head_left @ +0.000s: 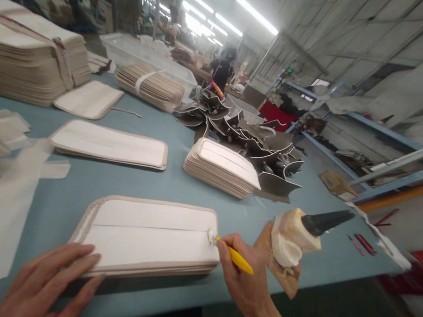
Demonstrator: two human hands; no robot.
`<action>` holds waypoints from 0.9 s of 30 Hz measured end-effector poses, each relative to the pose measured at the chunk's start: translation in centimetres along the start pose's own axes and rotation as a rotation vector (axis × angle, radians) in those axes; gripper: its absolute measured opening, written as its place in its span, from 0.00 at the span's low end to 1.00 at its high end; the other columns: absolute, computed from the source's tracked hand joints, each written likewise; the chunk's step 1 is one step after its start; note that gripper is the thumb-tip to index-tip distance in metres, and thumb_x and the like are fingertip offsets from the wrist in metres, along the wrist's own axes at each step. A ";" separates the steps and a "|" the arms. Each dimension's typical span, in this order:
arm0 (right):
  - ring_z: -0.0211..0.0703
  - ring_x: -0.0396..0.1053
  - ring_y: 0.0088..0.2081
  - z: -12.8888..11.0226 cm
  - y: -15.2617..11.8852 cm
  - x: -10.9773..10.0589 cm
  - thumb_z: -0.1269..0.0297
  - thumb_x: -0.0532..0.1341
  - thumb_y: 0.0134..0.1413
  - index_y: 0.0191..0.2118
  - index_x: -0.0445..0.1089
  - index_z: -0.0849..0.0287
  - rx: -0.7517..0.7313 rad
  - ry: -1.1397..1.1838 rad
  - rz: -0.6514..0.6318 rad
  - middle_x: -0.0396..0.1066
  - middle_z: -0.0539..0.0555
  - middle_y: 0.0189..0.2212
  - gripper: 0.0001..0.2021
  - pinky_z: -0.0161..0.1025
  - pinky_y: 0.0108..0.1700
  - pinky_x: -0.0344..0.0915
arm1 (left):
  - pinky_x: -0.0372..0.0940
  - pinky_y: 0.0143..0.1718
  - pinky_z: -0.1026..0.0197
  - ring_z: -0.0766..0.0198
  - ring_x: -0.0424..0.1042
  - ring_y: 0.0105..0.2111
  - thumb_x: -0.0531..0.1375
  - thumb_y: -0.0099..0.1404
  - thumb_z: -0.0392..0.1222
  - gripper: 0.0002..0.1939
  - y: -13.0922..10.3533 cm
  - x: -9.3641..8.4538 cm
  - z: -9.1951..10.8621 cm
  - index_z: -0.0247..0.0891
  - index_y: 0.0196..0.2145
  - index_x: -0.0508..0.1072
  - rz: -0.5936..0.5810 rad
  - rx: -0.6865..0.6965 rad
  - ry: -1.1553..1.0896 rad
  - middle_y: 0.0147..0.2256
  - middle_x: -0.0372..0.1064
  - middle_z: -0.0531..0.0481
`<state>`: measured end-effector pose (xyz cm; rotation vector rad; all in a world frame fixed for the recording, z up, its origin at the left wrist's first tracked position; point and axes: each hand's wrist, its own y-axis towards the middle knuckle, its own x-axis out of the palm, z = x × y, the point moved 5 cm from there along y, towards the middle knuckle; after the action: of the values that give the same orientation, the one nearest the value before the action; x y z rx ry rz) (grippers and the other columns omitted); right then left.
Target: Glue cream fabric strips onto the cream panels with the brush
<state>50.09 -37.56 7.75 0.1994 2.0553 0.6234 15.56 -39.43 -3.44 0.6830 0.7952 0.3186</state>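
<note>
In front of me lies a low stack of white panels (151, 234) with beige edges and rounded corners. My left hand (48, 289) rests at its left end, fingers stretched out and fingertips on the near edge. My right hand (244, 270) is closed around a small yellow-handled brush (240, 259). The brush tip touches the top panel near its right end, where a dab of whitish paste (211, 236) shows. Just right of this hand, a cream bottle with a black nozzle (301, 232) and a whitish cup-like part sits on a brown piece of board (282, 276).
Behind are a second panel pile (109, 146), a thicker stack (222, 167) and dark, white-edged pieces (250, 135). A tall strapped stack (32, 51) and banded bundle (148, 85) stand farther back. Pale strips (16, 197) lie left; red pens (365, 244) lie right.
</note>
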 end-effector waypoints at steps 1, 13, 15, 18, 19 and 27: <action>0.34 0.65 0.19 -0.4 0.0 0.2 0.61 0.55 0.73 0.31 0.67 0.56 -0.014 0.028 -0.027 0.68 0.44 0.20 0.16 0.31 0.25 0.56 | 0.69 0.60 0.42 0.52 0.77 0.51 0.66 0.68 0.44 0.16 -0.1 0.1 -0.1 0.57 0.52 0.78 -0.016 -0.004 0.007 0.51 0.78 0.56; 0.34 0.64 0.19 -3.9 1.8 2.9 0.59 0.53 0.75 0.31 0.64 0.54 0.018 0.111 -0.084 0.64 0.43 0.19 0.17 0.31 0.25 0.56 | 0.64 0.62 0.52 0.56 0.71 0.56 0.63 0.70 0.36 0.15 0.9 -0.4 2.1 0.45 0.54 0.74 -0.069 0.119 0.026 0.53 0.73 0.49; 0.34 0.63 0.19 -4.2 2.1 2.9 0.59 0.54 0.75 0.31 0.64 0.54 0.050 0.078 -0.025 0.63 0.42 0.18 0.16 0.31 0.24 0.56 | 0.64 0.62 0.53 0.56 0.70 0.56 0.64 0.70 0.39 0.15 0.8 -0.3 1.9 0.44 0.54 0.74 -0.088 0.130 0.032 0.53 0.73 0.49; 0.34 0.62 0.18 -5.1 2.4 3.4 0.59 0.54 0.74 0.31 0.64 0.54 0.037 0.078 -0.017 0.63 0.42 0.18 0.16 0.32 0.24 0.55 | 0.64 0.62 0.54 0.55 0.70 0.57 0.63 0.71 0.41 0.14 0.8 -0.3 1.9 0.43 0.54 0.75 -0.095 0.115 0.028 0.53 0.73 0.48; 0.34 0.63 0.19 -5.6 2.5 3.9 0.60 0.54 0.74 0.30 0.64 0.54 0.009 0.106 -0.060 0.64 0.43 0.19 0.16 0.32 0.25 0.56 | 0.64 0.62 0.54 0.55 0.70 0.57 0.62 0.71 0.41 0.13 0.8 -0.3 2.0 0.43 0.53 0.75 -0.093 0.110 0.027 0.53 0.73 0.48; 0.34 0.62 0.18 -8.4 3.4 5.2 0.61 0.55 0.73 0.30 0.64 0.54 -0.033 0.134 -0.045 0.63 0.43 0.18 0.16 0.32 0.23 0.54 | 0.69 0.59 0.56 0.57 0.71 0.56 0.62 0.72 0.38 0.12 1.3 -0.7 2.9 0.43 0.52 0.76 -0.067 0.082 -0.012 0.51 0.75 0.48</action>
<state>39.93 -35.68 9.14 0.0939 2.1703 0.6584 17.22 -40.10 -0.66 0.7330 0.8217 0.2218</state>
